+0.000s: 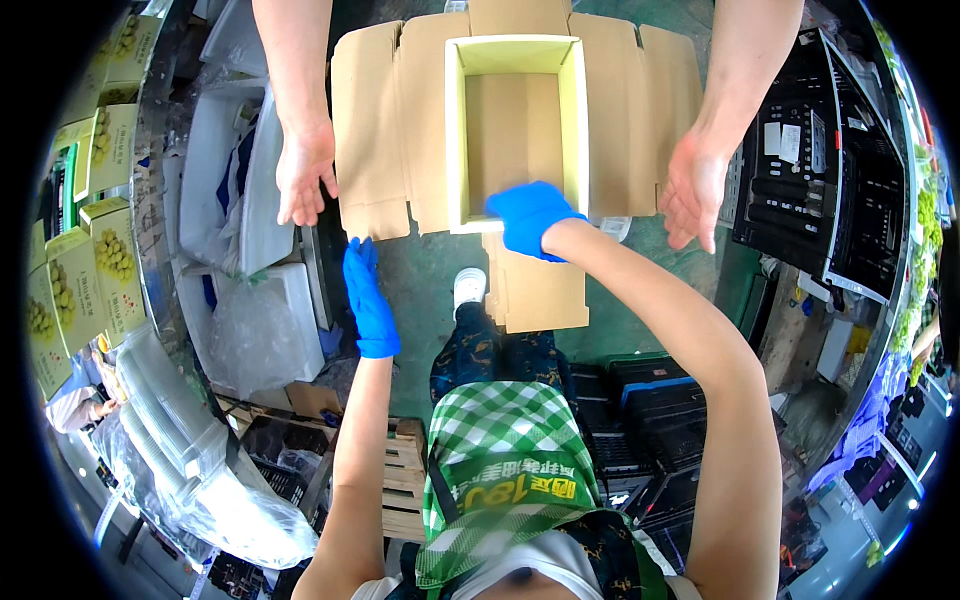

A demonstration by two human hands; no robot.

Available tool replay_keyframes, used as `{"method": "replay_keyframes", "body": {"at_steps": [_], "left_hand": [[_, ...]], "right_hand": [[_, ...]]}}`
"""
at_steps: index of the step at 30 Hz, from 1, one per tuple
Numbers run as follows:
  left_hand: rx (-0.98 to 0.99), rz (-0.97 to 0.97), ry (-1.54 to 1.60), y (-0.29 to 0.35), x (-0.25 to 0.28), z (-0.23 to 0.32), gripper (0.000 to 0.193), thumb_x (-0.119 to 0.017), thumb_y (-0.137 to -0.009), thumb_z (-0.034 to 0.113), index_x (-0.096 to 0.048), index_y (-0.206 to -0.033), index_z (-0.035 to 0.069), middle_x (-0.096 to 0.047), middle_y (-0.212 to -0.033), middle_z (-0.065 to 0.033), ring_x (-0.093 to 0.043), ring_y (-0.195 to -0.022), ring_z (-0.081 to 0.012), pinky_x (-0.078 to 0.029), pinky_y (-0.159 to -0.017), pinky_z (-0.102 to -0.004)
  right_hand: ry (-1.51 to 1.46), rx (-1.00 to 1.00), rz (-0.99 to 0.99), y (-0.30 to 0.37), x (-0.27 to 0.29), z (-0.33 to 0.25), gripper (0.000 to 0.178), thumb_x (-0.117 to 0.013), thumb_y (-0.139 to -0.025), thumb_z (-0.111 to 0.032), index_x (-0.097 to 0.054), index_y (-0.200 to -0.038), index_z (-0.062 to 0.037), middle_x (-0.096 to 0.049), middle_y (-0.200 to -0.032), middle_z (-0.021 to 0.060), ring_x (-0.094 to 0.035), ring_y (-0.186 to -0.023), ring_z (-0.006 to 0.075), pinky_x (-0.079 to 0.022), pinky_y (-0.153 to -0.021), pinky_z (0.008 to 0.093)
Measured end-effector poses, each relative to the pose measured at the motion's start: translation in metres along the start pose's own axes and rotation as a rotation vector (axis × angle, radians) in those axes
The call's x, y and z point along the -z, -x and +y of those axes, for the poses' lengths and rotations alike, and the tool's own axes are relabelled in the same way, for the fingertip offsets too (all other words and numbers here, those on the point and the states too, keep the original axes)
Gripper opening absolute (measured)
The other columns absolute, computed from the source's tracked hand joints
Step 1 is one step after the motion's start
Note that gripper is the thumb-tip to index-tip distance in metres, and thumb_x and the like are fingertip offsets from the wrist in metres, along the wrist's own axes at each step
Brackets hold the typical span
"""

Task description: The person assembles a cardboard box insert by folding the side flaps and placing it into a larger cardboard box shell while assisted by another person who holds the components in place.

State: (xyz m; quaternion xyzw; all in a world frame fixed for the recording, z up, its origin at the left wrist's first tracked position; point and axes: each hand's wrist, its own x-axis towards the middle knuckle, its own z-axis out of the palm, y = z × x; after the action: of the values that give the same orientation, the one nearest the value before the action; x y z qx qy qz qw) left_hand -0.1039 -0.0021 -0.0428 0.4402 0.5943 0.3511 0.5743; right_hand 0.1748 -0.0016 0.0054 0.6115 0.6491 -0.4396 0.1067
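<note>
On the left, the person's left hand (371,305), gloved in blue, is held flat with its fingers together, right by the lower corner of the left flap (370,130); I can't tell if they touch. A co-worker's bare hand (303,175) hangs loosely open just beside that same flap. In the middle stands the open box (456,140), yellow-green walls around a brown bottom, with flaps spread on both sides. It looks like cardboard, so I'd judge it light, fairly stiff at the walls, bendy along the flaps, and easy to crease. The two long walls seem the best hold, low down. The right hand (535,220), also in blue, curls over the near wall, fingers inside; whether it pinches I can't tell. The co-worker's other hand (692,190) is open beside the right flap (665,110).

What carries the box is hidden from me. Around us, left to right, there are printed cartons (117,262), white tubs (265,335), a green floor (415,275) and black crates (795,150).
</note>
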Motion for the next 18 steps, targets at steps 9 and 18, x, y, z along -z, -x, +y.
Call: {"method": "replay_keyframes", "body": {"at_steps": [9, 18], "left_hand": [[0.071, -0.018, 0.030, 0.022, 0.012, -0.024, 0.048, -0.037, -0.099, 0.031, -0.035, -0.138, 0.004, -0.040, -0.139, -0.0108, -0.037, -0.129, -0.0243, -0.025, -0.110, -0.0370], [0.122, -0.037, 0.038, 0.034, 0.009, -0.024, 0.044, -0.038, -0.100, 0.028, -0.040, -0.134, 0.001, -0.044, -0.135, -0.0102, -0.041, -0.126, -0.0218, -0.028, -0.109, -0.0354]], "right_hand": [[0.043, -0.001, 0.007, -0.003, 0.001, -0.005, 0.030, -0.048, -0.079, -0.011, -0.061, -0.106, -0.0083, -0.061, -0.108, 0.0188, -0.059, -0.098, 0.0363, -0.049, -0.085, 0.0410], [0.017, -0.039, 0.053, -0.002, 0.006, -0.005, 0.033, -0.048, -0.080, -0.011, -0.061, -0.110, -0.0112, -0.059, -0.115, 0.0180, -0.058, -0.102, 0.0349, -0.048, -0.087, 0.0400]]}}
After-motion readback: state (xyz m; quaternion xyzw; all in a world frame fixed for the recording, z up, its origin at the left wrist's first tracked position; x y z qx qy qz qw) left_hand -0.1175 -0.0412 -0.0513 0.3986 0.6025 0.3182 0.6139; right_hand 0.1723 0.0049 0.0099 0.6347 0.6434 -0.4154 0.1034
